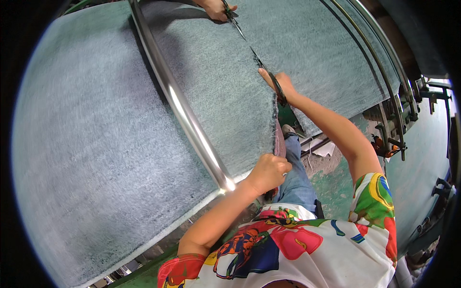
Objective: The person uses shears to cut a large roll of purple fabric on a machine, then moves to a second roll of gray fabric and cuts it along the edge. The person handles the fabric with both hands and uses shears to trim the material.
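A wide sheet of grey-blue pile fabric (223, 86) spreads before me under a metal bar. My right hand (284, 84) grips dark-handled scissors (277, 90), whose blades point away from me into the fabric at the far end of a cut. From the scissors back towards me the cut gapes, showing a pinkish backing (280, 138) on its left edge. My left hand (270, 172) is closed on the near end of that cut edge. Opposite, a co-worker's hand (218, 9) holds a second pair of scissors (236, 24), its blades pointing towards mine.
A shiny metal bar (176, 97) crosses above the fabric on the left. Rails (381, 72) and machine brackets (392, 133) run along the right side. Below the fabric, the worn green floor (331, 190) shows beside my jeans-clad leg (300, 172).
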Demonstrator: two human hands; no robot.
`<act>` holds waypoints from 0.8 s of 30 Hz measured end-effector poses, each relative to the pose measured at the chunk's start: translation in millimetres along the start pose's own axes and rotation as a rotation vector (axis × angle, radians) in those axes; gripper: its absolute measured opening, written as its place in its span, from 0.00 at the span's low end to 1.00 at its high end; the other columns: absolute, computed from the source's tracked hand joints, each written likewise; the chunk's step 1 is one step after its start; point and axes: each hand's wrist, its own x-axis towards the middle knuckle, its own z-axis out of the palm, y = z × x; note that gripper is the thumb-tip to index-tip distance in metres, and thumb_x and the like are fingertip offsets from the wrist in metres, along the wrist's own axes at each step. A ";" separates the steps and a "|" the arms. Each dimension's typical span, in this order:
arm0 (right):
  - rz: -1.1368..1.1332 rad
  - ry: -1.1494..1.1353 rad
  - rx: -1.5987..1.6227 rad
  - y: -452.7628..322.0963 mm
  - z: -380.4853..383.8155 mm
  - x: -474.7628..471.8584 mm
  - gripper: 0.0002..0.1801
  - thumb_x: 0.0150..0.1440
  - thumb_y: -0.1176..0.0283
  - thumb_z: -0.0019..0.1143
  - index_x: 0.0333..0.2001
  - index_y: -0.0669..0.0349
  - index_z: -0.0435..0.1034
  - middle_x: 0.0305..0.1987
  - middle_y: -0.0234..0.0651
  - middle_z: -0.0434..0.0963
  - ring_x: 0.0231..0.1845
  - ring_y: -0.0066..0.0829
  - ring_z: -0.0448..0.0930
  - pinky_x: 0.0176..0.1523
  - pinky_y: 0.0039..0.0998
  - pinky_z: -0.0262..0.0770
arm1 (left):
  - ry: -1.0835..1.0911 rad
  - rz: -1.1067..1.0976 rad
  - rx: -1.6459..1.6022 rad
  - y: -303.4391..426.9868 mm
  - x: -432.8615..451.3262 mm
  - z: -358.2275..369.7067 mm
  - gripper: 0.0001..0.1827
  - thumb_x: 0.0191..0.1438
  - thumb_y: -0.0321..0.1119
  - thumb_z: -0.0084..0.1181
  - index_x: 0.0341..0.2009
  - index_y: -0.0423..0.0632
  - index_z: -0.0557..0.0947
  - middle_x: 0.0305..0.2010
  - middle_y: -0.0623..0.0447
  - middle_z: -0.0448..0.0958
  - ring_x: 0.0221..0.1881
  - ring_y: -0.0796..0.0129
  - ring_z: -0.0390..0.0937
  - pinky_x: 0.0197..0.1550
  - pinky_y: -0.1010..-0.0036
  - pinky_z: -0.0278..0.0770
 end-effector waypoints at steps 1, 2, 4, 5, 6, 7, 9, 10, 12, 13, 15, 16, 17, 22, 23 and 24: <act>-0.008 -0.015 0.004 -2.0 -2.1 1.3 0.51 0.47 0.23 0.42 0.13 0.69 0.68 0.13 0.40 0.67 0.20 0.34 0.72 0.24 0.43 0.66 | -0.004 0.001 -0.004 0.0 -0.8 -2.3 0.02 0.32 0.25 0.55 0.16 0.46 0.76 0.20 0.49 0.75 0.24 0.53 0.77 0.28 0.62 0.77; -0.023 -0.021 -0.021 -4.5 -4.2 3.3 0.52 0.47 0.23 0.42 0.14 0.72 0.69 0.14 0.45 0.69 0.21 0.40 0.74 0.27 0.44 0.68 | -0.003 -0.002 -0.005 0.8 -1.8 -3.0 0.02 0.32 0.25 0.55 0.16 0.46 0.76 0.20 0.49 0.75 0.24 0.53 0.77 0.28 0.62 0.76; -0.059 -0.022 -0.074 -25.1 -16.4 6.6 0.54 0.48 0.24 0.41 0.18 0.77 0.71 0.17 0.54 0.73 0.24 0.51 0.77 0.32 0.45 0.72 | 0.004 0.003 -0.003 3.1 -1.0 -5.2 0.03 0.31 0.24 0.55 0.16 0.46 0.75 0.19 0.50 0.74 0.24 0.53 0.77 0.28 0.62 0.76; -0.029 -0.016 -0.064 -30.8 -16.6 13.0 0.53 0.47 0.24 0.42 0.17 0.77 0.71 0.17 0.54 0.73 0.24 0.50 0.77 0.32 0.45 0.71 | 0.011 0.008 -0.011 5.3 -0.1 -6.9 0.03 0.31 0.24 0.56 0.16 0.46 0.75 0.19 0.50 0.74 0.24 0.53 0.77 0.27 0.61 0.76; 0.003 -0.009 -0.049 -35.1 -15.5 21.3 0.53 0.47 0.24 0.42 0.17 0.77 0.70 0.17 0.54 0.72 0.24 0.50 0.77 0.32 0.46 0.71 | 0.011 0.013 -0.019 8.2 -0.1 -9.6 0.04 0.31 0.24 0.56 0.16 0.46 0.75 0.19 0.50 0.74 0.24 0.54 0.77 0.27 0.61 0.76; 0.034 -0.002 -0.033 -37.3 -15.4 28.2 0.53 0.47 0.24 0.43 0.17 0.77 0.70 0.17 0.54 0.72 0.23 0.50 0.77 0.32 0.46 0.71 | 0.012 0.017 -0.026 10.0 -0.5 -12.0 0.04 0.31 0.24 0.56 0.16 0.46 0.74 0.20 0.50 0.74 0.24 0.54 0.77 0.27 0.61 0.76; 0.051 -0.002 -0.022 -34.8 -15.8 38.0 0.53 0.47 0.25 0.45 0.19 0.77 0.71 0.18 0.55 0.73 0.25 0.49 0.78 0.33 0.46 0.72 | 0.016 0.015 -0.045 10.1 -2.0 -15.5 0.04 0.31 0.24 0.56 0.16 0.45 0.74 0.20 0.50 0.74 0.24 0.53 0.77 0.27 0.61 0.76; 0.057 -0.005 -0.018 -32.9 -14.5 43.0 0.52 0.47 0.25 0.45 0.20 0.78 0.72 0.18 0.55 0.73 0.25 0.49 0.78 0.33 0.46 0.72 | 0.021 0.010 -0.054 9.6 -2.4 -16.9 0.05 0.31 0.23 0.56 0.16 0.45 0.74 0.20 0.50 0.73 0.24 0.53 0.77 0.27 0.61 0.76; 0.007 0.041 0.000 -25.7 -9.3 49.0 0.51 0.48 0.26 0.44 0.19 0.76 0.71 0.17 0.51 0.72 0.25 0.45 0.77 0.33 0.43 0.71 | 0.055 0.018 -0.112 5.8 -2.7 -15.3 0.06 0.33 0.25 0.57 0.17 0.45 0.72 0.18 0.49 0.70 0.23 0.53 0.74 0.24 0.61 0.72; -0.015 0.065 0.010 -20.6 -6.8 51.4 0.50 0.49 0.26 0.44 0.18 0.75 0.71 0.17 0.49 0.72 0.24 0.42 0.77 0.33 0.42 0.71 | 0.070 0.023 -0.143 4.1 -3.6 -12.6 0.07 0.34 0.25 0.57 0.17 0.45 0.71 0.18 0.49 0.69 0.22 0.52 0.73 0.23 0.61 0.69; -0.081 0.279 0.075 -4.7 -1.0 74.5 0.50 0.50 0.28 0.45 0.24 0.78 0.72 0.19 0.53 0.74 0.28 0.47 0.78 0.36 0.44 0.71 | 0.033 0.022 -0.216 6.8 -10.5 0.6 0.07 0.36 0.25 0.57 0.17 0.44 0.71 0.18 0.48 0.68 0.22 0.52 0.72 0.23 0.61 0.69; -0.055 0.237 0.047 0.4 -11.0 88.4 0.50 0.51 0.29 0.45 0.30 0.79 0.72 0.22 0.55 0.75 0.32 0.50 0.78 0.39 0.44 0.70 | 0.011 0.023 -0.249 7.4 -15.2 6.7 0.07 0.38 0.24 0.57 0.17 0.44 0.71 0.18 0.48 0.68 0.22 0.52 0.72 0.23 0.62 0.68; -0.016 0.326 0.123 4.5 -16.4 101.0 0.46 0.52 0.30 0.46 0.26 0.73 0.73 0.19 0.47 0.74 0.24 0.43 0.77 0.32 0.43 0.71 | 0.021 0.006 -0.273 4.2 -18.3 11.5 0.08 0.39 0.24 0.57 0.17 0.44 0.70 0.18 0.47 0.67 0.22 0.51 0.71 0.23 0.61 0.68; 0.176 0.051 0.417 23.9 -39.2 81.6 0.47 0.48 0.25 0.42 0.13 0.66 0.68 0.12 0.41 0.69 0.16 0.37 0.75 0.23 0.39 0.70 | 0.169 -0.197 -0.407 -5.1 -26.6 23.0 0.11 0.42 0.23 0.56 0.17 0.41 0.66 0.18 0.45 0.63 0.19 0.49 0.65 0.23 0.61 0.62; 0.082 0.000 0.491 48.3 -29.6 69.8 0.46 0.48 0.24 0.41 0.12 0.63 0.65 0.09 0.40 0.66 0.09 0.35 0.70 0.16 0.35 0.64 | 0.207 -0.232 -0.420 -3.6 -23.5 20.1 0.12 0.42 0.23 0.56 0.17 0.40 0.65 0.17 0.44 0.62 0.19 0.49 0.65 0.22 0.61 0.61; 0.182 -0.063 0.609 51.3 -16.7 43.8 0.45 0.48 0.25 0.42 0.12 0.62 0.65 0.08 0.37 0.64 0.06 0.35 0.66 0.13 0.33 0.62 | 0.230 -0.258 -0.385 -7.8 -24.8 24.0 0.09 0.41 0.25 0.55 0.16 0.42 0.68 0.17 0.45 0.66 0.21 0.47 0.69 0.23 0.58 0.64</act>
